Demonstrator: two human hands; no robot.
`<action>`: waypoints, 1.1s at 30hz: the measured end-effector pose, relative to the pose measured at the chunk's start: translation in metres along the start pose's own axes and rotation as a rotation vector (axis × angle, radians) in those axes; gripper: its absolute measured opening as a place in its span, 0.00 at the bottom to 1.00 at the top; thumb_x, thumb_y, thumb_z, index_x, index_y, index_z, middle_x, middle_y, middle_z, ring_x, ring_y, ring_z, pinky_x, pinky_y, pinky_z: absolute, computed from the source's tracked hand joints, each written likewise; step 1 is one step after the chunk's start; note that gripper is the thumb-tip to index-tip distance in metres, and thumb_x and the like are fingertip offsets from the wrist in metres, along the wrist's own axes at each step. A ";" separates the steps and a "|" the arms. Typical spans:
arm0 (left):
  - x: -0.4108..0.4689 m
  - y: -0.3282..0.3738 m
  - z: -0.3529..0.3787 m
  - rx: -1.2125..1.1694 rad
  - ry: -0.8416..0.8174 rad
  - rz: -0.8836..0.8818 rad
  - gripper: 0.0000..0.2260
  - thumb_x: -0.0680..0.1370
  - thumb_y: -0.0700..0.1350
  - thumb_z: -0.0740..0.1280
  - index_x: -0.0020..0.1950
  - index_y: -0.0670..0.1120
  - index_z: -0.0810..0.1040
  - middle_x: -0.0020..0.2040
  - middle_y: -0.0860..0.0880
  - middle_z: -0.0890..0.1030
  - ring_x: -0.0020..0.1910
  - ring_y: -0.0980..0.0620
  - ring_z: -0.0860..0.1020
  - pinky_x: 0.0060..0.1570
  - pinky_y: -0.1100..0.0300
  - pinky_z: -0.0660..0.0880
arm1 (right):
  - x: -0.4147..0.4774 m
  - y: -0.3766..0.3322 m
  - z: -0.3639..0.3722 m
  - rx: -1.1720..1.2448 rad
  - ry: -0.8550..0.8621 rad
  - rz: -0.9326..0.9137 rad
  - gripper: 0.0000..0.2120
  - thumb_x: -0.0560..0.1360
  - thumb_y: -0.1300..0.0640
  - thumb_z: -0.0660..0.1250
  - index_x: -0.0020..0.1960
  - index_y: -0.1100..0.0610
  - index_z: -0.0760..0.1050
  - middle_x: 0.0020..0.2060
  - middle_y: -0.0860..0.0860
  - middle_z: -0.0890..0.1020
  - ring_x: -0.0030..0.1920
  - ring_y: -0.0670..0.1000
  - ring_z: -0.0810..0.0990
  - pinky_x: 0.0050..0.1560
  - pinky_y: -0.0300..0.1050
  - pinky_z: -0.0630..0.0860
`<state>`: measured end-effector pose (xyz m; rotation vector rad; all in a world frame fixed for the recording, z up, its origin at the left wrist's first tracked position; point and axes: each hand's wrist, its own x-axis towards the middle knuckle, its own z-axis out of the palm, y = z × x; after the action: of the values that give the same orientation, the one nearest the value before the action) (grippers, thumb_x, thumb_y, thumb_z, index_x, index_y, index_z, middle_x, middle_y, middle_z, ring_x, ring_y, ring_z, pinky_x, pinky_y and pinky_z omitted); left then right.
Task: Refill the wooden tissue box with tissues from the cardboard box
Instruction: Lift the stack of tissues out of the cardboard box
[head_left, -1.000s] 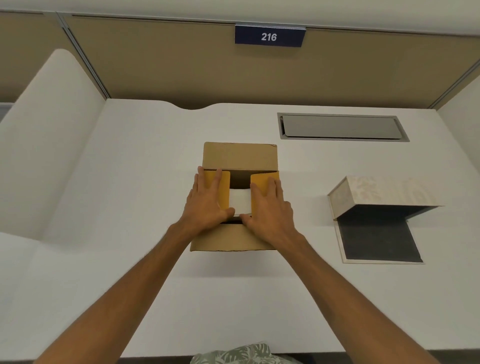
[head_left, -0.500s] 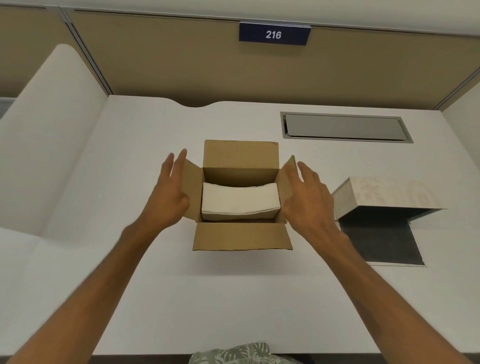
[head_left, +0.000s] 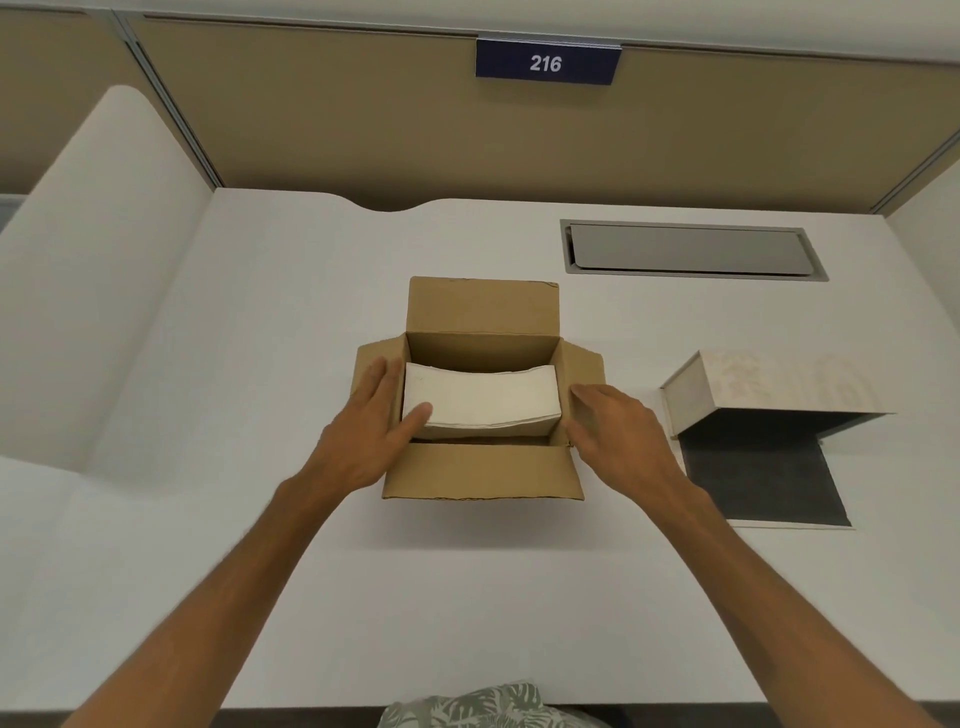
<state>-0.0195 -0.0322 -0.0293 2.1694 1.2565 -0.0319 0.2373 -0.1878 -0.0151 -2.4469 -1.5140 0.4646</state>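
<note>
The cardboard box (head_left: 483, 470) stands in the middle of the white desk with all its flaps folded outward. Inside lies a stack of white tissues (head_left: 488, 397). My left hand (head_left: 363, 431) rests on the left flap, its thumb touching the stack's near-left corner. My right hand (head_left: 615, 431) presses on the right flap, fingers spread, beside the stack's right end. The wooden tissue box (head_left: 769, 387), pale with a faint grain, lies open to the right, its lid raised above a dark-lined base (head_left: 758, 480).
A grey hatch (head_left: 691, 250) is set into the white desk (head_left: 260, 338) behind the boxes. Tan partition walls with a blue "216" sign (head_left: 545, 63) close the back. A white curved divider (head_left: 88, 270) rises on the left.
The two inner flaps, shut under my hands a second ago, were spread apart and uncovered the tissues. Both hands then moved back inward, and my left thumb now touches the stack.
</note>
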 end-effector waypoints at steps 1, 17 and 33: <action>-0.001 0.001 0.004 -0.026 -0.016 0.006 0.38 0.79 0.68 0.53 0.82 0.54 0.40 0.83 0.55 0.42 0.81 0.48 0.51 0.73 0.38 0.62 | 0.000 0.001 0.004 0.057 -0.006 0.038 0.23 0.79 0.49 0.67 0.71 0.56 0.70 0.67 0.55 0.77 0.63 0.58 0.78 0.62 0.51 0.74; -0.001 -0.009 0.023 0.184 0.129 0.179 0.48 0.74 0.76 0.48 0.81 0.47 0.34 0.82 0.49 0.36 0.80 0.51 0.34 0.79 0.45 0.39 | -0.001 -0.012 0.007 -0.016 0.211 -0.031 0.22 0.79 0.48 0.65 0.70 0.55 0.72 0.69 0.54 0.75 0.68 0.57 0.73 0.63 0.55 0.74; 0.005 -0.018 0.034 0.221 0.134 0.184 0.54 0.70 0.80 0.52 0.80 0.48 0.32 0.82 0.50 0.36 0.80 0.52 0.36 0.78 0.42 0.37 | 0.112 -0.070 0.043 -0.215 -0.511 -0.259 0.28 0.78 0.44 0.64 0.73 0.56 0.65 0.67 0.56 0.74 0.64 0.57 0.74 0.60 0.52 0.73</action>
<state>-0.0213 -0.0397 -0.0671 2.5071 1.1660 0.0547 0.2095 -0.0549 -0.0471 -2.3406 -2.1467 0.9731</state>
